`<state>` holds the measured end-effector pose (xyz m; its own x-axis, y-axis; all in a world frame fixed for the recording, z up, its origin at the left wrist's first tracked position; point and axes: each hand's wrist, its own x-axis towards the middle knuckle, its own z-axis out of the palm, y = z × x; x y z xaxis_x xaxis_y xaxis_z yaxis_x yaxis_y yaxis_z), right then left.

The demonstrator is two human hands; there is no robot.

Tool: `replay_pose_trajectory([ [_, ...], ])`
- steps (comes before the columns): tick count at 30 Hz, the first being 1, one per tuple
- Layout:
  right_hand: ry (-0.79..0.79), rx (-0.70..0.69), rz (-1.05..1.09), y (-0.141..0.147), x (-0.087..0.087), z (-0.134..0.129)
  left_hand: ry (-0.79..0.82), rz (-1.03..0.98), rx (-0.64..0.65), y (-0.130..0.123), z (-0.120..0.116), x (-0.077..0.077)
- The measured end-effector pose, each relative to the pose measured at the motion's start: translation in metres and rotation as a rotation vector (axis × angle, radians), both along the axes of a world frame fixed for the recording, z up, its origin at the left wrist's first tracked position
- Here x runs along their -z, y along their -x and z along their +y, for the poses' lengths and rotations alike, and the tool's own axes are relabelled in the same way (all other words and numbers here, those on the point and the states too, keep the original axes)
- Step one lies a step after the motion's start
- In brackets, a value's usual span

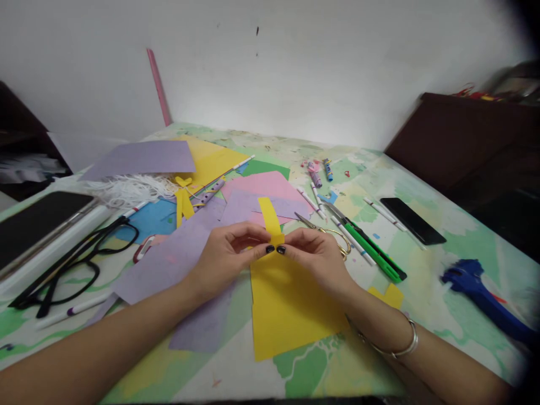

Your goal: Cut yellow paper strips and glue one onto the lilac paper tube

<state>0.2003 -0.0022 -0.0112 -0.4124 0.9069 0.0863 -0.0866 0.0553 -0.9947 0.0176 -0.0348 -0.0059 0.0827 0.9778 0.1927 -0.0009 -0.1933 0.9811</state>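
Observation:
Between both hands is a yellow paper strip (269,215), its long end pointing away from me and its near end pinched under my thumbs. My left hand (230,250) grips it from the left, thumb against the folded-looking lower end. From the right, my right hand (312,253) pinches the same end, the two thumbnails nearly touching. Below the hands lies a yellow paper sheet (291,315) on the table. A pair of gold-handled scissors (343,239) is partly hidden behind my right hand. Purple paper (185,253) extends under my left forearm.
A green box cutter (379,259), several white markers and a black phone (411,219) lie to the right, with a blue glue gun (485,298) farther over. Black eyeglasses (84,270), white yarn (130,190) and a tablet-like device (37,225) are on the left. A wall stands behind.

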Motion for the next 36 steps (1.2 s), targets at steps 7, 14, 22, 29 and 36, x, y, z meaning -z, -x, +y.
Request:
replay_pose_trajectory([
  [7,-0.118,-0.003,-0.118,0.001,-0.003,-0.002,-0.038,-0.056,-0.029,0.000,0.000,-0.001],
  [14,-0.095,-0.175,-0.077,-0.006,-0.004,0.000,-0.092,-0.001,-0.051,0.008,0.008,0.002],
  [22,-0.034,-0.225,0.190,-0.010,-0.011,0.004,-0.253,0.394,-0.119,0.007,0.007,0.000],
  [29,-0.427,-0.044,-0.036,-0.010,-0.004,0.007,0.133,0.069,0.000,0.004,0.003,-0.009],
  [36,-0.662,-0.047,-0.229,-0.004,0.001,-0.001,0.219,-0.072,0.040,-0.002,0.003,-0.005],
])
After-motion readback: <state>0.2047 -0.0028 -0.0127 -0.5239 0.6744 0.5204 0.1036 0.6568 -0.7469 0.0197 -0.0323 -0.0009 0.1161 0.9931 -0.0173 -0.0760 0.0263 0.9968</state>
